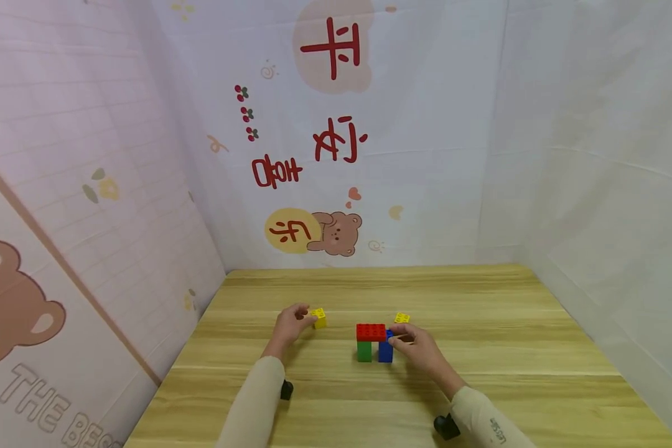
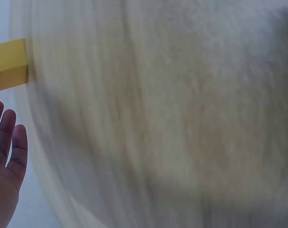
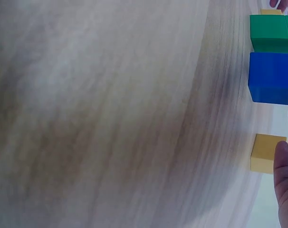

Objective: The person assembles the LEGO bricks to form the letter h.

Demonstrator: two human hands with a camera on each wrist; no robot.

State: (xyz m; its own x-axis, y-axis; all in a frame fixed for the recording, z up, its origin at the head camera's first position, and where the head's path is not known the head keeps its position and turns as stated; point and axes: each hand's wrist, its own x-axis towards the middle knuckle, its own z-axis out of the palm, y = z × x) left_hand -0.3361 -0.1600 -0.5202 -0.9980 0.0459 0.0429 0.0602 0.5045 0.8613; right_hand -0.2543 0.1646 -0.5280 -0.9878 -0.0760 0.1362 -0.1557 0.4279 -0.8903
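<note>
A small build stands mid-table: a red block [image 1: 371, 331] lies across a green block [image 1: 364, 351] and a blue block [image 1: 386, 353]. My right hand [image 1: 420, 351] comes from the right and pinches the top of the blue block, thumb at its front and index finger behind. In the right wrist view the blue block [image 3: 271, 78] stands beside the green one [image 3: 272, 34]. My left hand [image 1: 292, 325] reaches a yellow block [image 1: 320, 318], with the thumb tip right at its near side and the other fingers loosely bent. Three of its fingers [image 2: 5, 137] appear apart from the yellow block [image 2: 10, 64].
Another yellow block [image 1: 402, 317] sits behind the right hand. Printed white cloth [image 1: 425, 155] rises along the back and sides of the wooden table [image 1: 313, 410]. A black piece [image 1: 447, 427] hangs under the right sleeve, another [image 1: 287, 390] under the left.
</note>
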